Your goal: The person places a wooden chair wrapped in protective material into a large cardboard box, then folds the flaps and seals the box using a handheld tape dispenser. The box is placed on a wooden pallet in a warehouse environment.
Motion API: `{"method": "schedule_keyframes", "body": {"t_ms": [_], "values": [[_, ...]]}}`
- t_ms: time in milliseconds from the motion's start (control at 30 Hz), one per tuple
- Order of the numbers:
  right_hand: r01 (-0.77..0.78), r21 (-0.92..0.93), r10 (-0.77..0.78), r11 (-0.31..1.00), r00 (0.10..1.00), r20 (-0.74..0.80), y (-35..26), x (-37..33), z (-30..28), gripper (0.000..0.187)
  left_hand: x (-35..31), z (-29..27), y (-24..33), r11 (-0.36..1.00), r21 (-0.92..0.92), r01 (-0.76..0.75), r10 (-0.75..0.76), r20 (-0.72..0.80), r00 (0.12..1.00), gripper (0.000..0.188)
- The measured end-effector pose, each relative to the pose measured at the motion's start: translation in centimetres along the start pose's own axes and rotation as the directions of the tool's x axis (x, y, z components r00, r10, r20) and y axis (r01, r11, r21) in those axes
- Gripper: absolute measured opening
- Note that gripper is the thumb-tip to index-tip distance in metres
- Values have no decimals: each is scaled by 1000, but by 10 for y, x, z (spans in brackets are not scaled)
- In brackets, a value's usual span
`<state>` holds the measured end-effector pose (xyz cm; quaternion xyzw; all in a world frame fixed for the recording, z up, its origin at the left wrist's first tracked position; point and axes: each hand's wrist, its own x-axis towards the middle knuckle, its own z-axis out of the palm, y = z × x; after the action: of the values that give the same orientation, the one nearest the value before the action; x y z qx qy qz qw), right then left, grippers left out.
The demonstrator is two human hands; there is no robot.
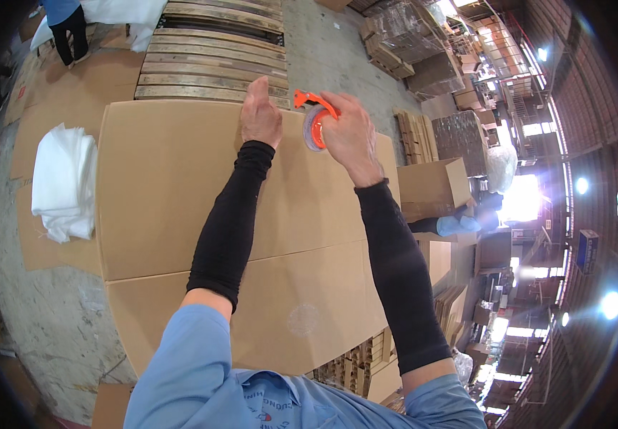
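Observation:
A large brown cardboard box (pixel 173 193) stands in front of me with its flaps folded down and a seam running across the top. In my right hand (pixel 352 136) is an orange tape dispenser (pixel 317 130) with a roll of clear tape, held over the box near its far right edge. My left hand (pixel 260 118) is at the far edge of the box, to the left of the dispenser. Its fingers look bunched together, and whatever they may hold is hidden.
Wooden pallets (pixel 212 61) lie just beyond the box. Folded white sheeting (pixel 65 182) sits at its left on flat cardboard (pixel 73 114). One person (pixel 66 28) stands far left; another person (pixel 455 225) is beside an open carton (pixel 430 187) at right. Wrapped stacks (pixel 459 143) stand farther right.

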<state>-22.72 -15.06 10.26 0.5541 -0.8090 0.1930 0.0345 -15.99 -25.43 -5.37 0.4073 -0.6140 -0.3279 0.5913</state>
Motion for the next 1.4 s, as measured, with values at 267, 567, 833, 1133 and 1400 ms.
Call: {"method": "schedule_keyframes", "body": {"t_ms": [267, 567, 833, 1133, 1400], "values": [[-130, -146, 158, 981, 967, 200, -7, 11, 42, 39, 1, -6, 2, 995, -65, 70, -67, 51, 996, 41], [-89, -273, 211, 958, 864, 457, -19, -7, 10, 42, 6, -6, -11, 995, -46, 93, -82, 193, 978, 25], [-602, 796, 165, 59, 793, 587, 60, -42, -28, 58, 12, -5, -3, 580, -712, 396, -165, 373, 913, 9], [-582, 798, 12, -155, 807, 591, 73, -41, -18, 61, 14, -28, 5, 382, -665, 642, 163, 732, 661, 52], [-588, 776, 64, -228, 786, 615, 73, -43, -4, 59, 18, -21, 8, 646, -553, 527, 32, 709, 704, 51]]}}
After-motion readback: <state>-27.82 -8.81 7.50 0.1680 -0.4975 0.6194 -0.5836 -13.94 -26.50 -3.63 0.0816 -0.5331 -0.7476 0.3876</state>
